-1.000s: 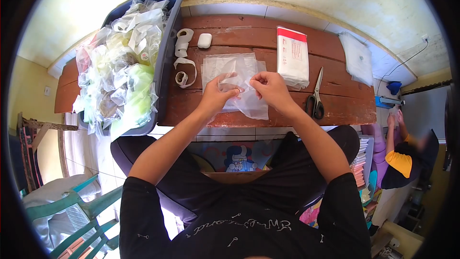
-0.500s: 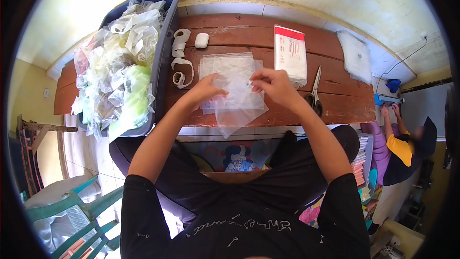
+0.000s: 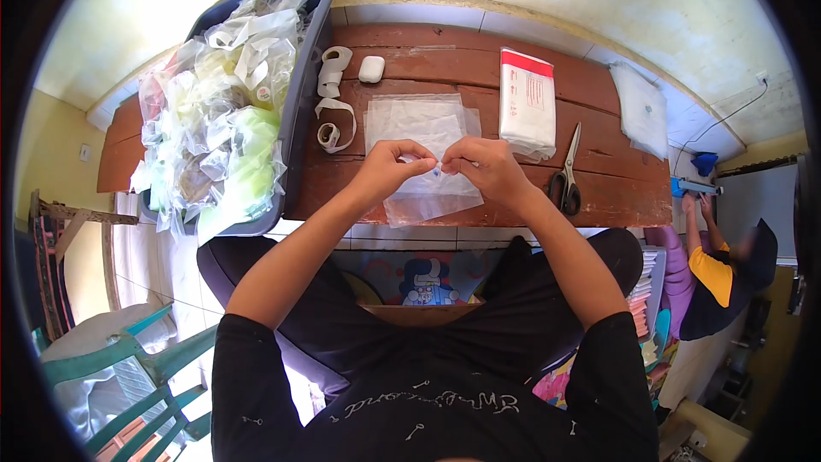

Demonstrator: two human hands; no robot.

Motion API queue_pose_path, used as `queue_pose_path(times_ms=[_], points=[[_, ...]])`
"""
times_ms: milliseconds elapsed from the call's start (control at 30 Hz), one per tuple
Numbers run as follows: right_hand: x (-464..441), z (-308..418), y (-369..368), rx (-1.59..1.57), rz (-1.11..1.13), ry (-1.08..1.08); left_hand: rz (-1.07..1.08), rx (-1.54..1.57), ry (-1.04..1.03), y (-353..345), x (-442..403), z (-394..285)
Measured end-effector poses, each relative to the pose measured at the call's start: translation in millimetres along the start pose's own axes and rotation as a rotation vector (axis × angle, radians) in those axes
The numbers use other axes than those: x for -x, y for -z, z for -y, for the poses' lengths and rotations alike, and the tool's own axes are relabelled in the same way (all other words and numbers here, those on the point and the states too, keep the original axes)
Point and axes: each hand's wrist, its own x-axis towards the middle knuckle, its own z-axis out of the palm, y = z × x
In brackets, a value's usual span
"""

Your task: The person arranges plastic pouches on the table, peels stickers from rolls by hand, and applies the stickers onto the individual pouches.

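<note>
Tabletop: the reddish-brown wooden tabletop point(image 3: 616, 197) is stretching along the wall in front of the seated person and is carrying the work.
Tub: the dark blue-grey tub point(image 3: 322, 21) is standing at the left, leaning slightly in view.
Heap: crumpled see-through plastic point(image 3: 192, 111), some of it tinted green and pink, is filling the tub and spilling over its near edge.
Chair: a green chair point(image 3: 128, 364) is standing at the lower left.
Co-worker: another person point(image 3: 718, 278) in a yellow-and-dark top is sitting at the far right, both arms reaching toward a blue device point(image 3: 697, 181).
Plastic bags: thin see-through bags point(image 3: 432, 204) are lying overlapped and flat at the middle of the tabletop, under and around the hands.
Pack: a white pack with a red band point(image 3: 526, 103) is lying right of the bags.
Sheets: a see-through stack point(image 3: 641, 111) is lying at the right rear.
Hands: the left hand point(image 3: 386, 168) and right hand point(image 3: 487, 168) are meeting over the bags, thumbs and forefingers pinching close together; whether they are gripping anything, I cannot tell.
Scissors: black-handled scissors point(image 3: 566, 180) are lying below the pack, points toward the wall.
Roll: a white strip with a roll point(image 3: 328, 135) is lying beside the tub.
Case: a small white case point(image 3: 371, 69) is sitting near it.
Spot: a tiny bluish spot point(image 3: 436, 172) is showing just below the fingertips, too small to identify.
</note>
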Motion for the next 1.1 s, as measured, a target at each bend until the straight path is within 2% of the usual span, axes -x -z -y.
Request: queue_pose_path(times_ms=[200,233,300,367,467,633,867,1100], points=[[-1,-2,3,0.038,0.003,-0.012,-0.022,0.063,-0.038,1,-3,4],[-1,-2,3,-0.001,0.004,-0.067,-0.022,0.063,-0.038,1,-3,4],[-2,-2,4,-0.039,0.001,-0.123,-0.099,0.164,0.104,0,-4,3],[-3,-3,0,-0.277,0.001,-0.389,-0.125,0.171,0.131,0,-2,1],[0,-13,-7,-0.448,0.003,-0.497,-0.174,0.172,0.172,-1,-2,0],[-1,-20,-15,-0.542,-0.027,-0.553,-0.213,0.195,0.193,-3,-2,5],[-3,-23,-17,-0.732,-0.165,-0.683,-0.187,0.394,0.24,-4,-1,6],[-4,-27,-17,-0.762,-0.176,-0.674,-0.13,0.38,0.235,-1,-1,9]])
